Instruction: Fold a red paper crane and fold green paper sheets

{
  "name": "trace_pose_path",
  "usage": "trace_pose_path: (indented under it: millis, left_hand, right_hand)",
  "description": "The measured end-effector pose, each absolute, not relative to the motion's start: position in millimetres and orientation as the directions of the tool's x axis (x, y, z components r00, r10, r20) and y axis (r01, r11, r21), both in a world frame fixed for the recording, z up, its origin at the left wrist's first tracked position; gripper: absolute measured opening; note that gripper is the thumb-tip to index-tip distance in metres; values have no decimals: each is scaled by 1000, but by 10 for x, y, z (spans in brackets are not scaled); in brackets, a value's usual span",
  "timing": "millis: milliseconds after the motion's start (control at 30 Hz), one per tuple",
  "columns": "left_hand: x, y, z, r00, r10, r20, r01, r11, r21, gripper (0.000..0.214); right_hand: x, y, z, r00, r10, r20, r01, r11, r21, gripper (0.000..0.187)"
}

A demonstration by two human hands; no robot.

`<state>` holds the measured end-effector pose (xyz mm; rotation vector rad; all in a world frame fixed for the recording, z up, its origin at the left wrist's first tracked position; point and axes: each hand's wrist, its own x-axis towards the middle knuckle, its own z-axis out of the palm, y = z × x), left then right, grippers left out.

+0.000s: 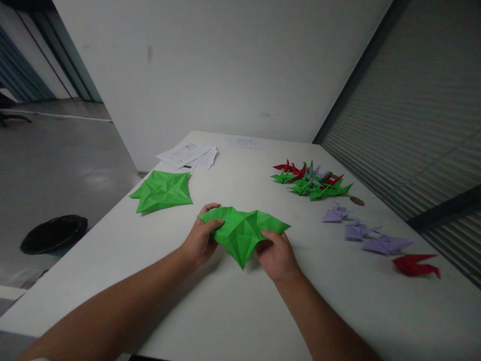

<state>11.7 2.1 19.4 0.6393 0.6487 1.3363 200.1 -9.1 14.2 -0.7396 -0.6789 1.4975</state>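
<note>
Bare forearms (112,311), a pair, reach in over the near edge of the white table (210,306). Left hand (201,238) and right hand (276,256), set apart, both clamp one folded sheet of green origami paper (242,233), held near the table's middle with a point hanging down between them. Left hand holds the sheet's left side, its fingers (210,225) curled around the paper; right hand holds the right side, its thumb (268,235) lying on top.

Right table edge, near to far: one red origami crane (415,264); three lilac origami cranes (386,244) in a loose line; one small brown oval object (356,201), just beside the green and red cranes, a mixed cluster of origami cranes (311,180) with some lilac among them.

Left table edge: one second folded green sheet (162,190), star-shaped, lying flat. Off the table on the floor, left: one round black container (53,234).

Far left corner: loose printed papers (186,156), stacked unevenly. Far edge: one single printed sheet (244,143).
</note>
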Motion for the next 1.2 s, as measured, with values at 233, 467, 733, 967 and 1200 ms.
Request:
trace_pose_path:
  millis: [233, 467, 733, 967, 1200]
  left_hand:
    - [66, 49, 179, 102, 995, -22, -655, 84, 751, 64]
    - [-44, 141, 117, 156, 987, -42, -647, 134, 751, 72]
    - [-287, 297, 92, 391, 920, -8, -695, 301, 652, 51]
    - [-341, 366, 123, 478, 876, -57, -633, 389, 669, 47]
    - [-389, 373, 131, 591, 806, -39, -612, 479, 630, 41]
  right_hand:
    - [2135, -4, -6, 24, 983, -181, -610, -129, -782, 11]
    - [2181, 45, 22, -27, 979, -200, -634, -171, -754, 20]
    - [2258, 132, 9, -91, 985, -149, -583, -174, -793, 21]
    - [2352, 177, -24, -137, 957, -258, -498, -291, -817, 41]
    - [2421, 202, 9, -192, 930, -314, -446, -367, -816, 56]
